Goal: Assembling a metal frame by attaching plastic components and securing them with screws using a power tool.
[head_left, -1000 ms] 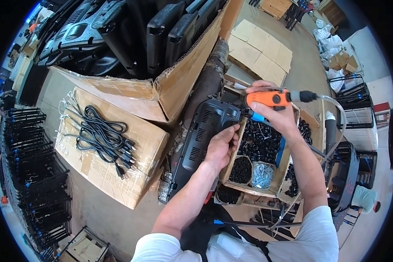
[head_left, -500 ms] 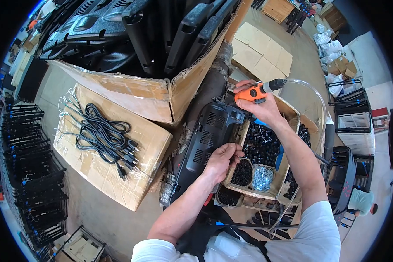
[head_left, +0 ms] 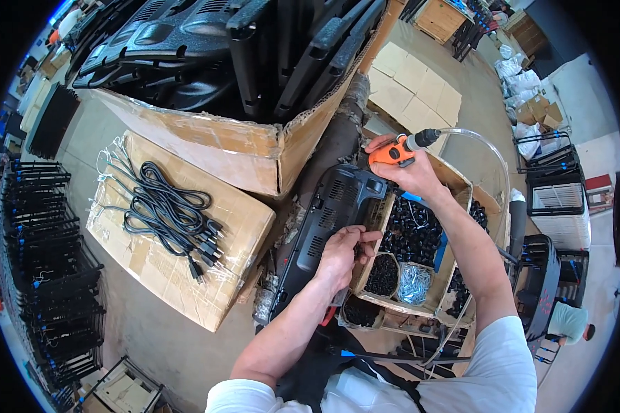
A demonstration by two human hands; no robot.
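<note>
My right hand (head_left: 417, 179) is wrapped round an orange pneumatic screwdriver (head_left: 391, 154), its dark hose end pointing up and right into a clear hose (head_left: 488, 143). The tool's front end lies over the far end of a long black plastic housing (head_left: 335, 206) with vent slots. Whether the tip touches it is hidden. Beside the housing's right edge, my left hand (head_left: 339, 257) has its fingers curled, thumb and forefinger close together. Anything within them is too small to name. Just right of it stands a wooden parts bin (head_left: 360, 281) with black plastic parts (head_left: 410, 230), dark screws (head_left: 380, 274) and silver screws (head_left: 414, 283).
A large carton (head_left: 207, 146) full of black plastic covers (head_left: 179, 41) rises at the far left of the housing. Below it, coiled black power cords (head_left: 165, 206) lie on a flat carton (head_left: 151, 275). Stacked black frames (head_left: 41, 275) line the left; another person (head_left: 568, 322) is at far right.
The view has shifted slightly, moving the large carton rightward in the picture. My left fingers have moved a little; my right hand still grips the screwdriver at the housing's far end.
</note>
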